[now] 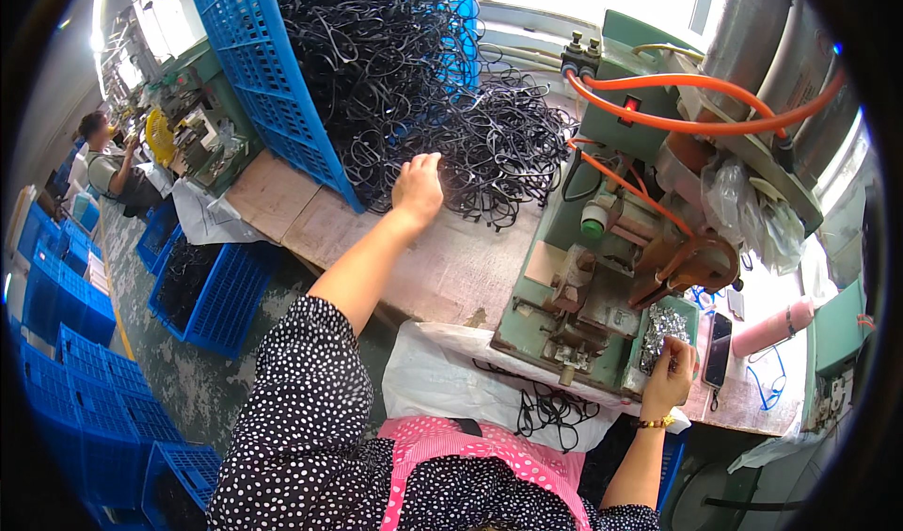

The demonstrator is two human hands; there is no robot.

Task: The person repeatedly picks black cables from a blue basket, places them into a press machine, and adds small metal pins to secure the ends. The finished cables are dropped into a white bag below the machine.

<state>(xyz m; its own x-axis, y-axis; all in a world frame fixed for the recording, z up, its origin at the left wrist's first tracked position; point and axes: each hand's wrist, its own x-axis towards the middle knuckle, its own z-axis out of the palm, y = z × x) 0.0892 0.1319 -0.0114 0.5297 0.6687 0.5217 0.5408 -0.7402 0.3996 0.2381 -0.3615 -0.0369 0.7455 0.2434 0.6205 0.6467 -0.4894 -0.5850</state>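
A large tangled heap of thin black cords (367, 70) spills from a tipped blue plastic crate (268, 79) onto the bench. My left hand (419, 190) is at the heap's near edge, its fingers curled together; what they hold, if anything, is hidden. At the right, a small green tray (634, 378) carries many tiny shiny metal pieces (666, 329). Over its near right corner is my right hand (669, 380), thumb and fingers pinched; anything between the tips is too small to name. Between the hands stands a green bench machine (588, 310) with a metal die area.
Orange hoses (696, 80) arch over the machine. Right of the tray lie a phone (718, 350), a pink bottle (773, 329) and blue-framed glasses (769, 380). Loose cords (555, 416) rest on white cloth before me. Blue crates (212, 291) line the left floor; another person (113, 166) works beyond.
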